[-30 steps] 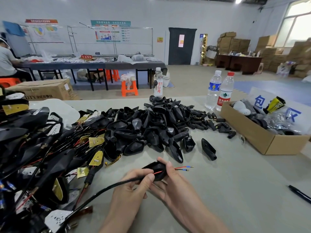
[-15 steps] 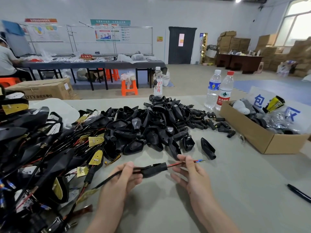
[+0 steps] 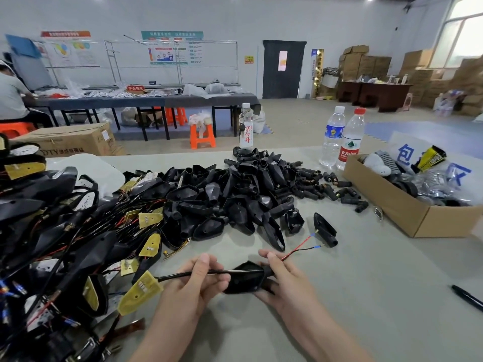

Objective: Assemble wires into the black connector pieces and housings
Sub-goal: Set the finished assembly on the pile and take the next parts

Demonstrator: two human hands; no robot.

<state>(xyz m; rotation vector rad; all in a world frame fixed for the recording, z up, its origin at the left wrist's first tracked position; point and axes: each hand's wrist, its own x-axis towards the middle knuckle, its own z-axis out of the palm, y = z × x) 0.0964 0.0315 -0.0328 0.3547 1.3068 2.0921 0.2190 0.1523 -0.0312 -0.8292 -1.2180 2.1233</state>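
A black housing [image 3: 244, 280] lies between my two hands near the table's front edge. My left hand [image 3: 194, 280] pinches the black sheathed cable [image 3: 180, 276] that enters the housing from the left. My right hand [image 3: 283, 279] grips the housing's right end. A red and a black wire [image 3: 303, 247] with blue-tipped ends stick out past my right fingers. A yellow circuit board [image 3: 138, 293] hangs at the cable's left end. A large heap of loose black housings [image 3: 230, 197] sits behind my hands.
Finished wired assemblies [image 3: 52, 244] pile up on the left. A cardboard box [image 3: 407, 212] of parts stands at the right, with two water bottles [image 3: 342, 138] behind it. A single housing [image 3: 325, 232] lies near the wire tips. A black pen [image 3: 467, 300] lies at the right edge.
The cable has been pulled further through the housing, so more red and black wire shows on the right. My right hand moved from the wire tips back onto the housing.
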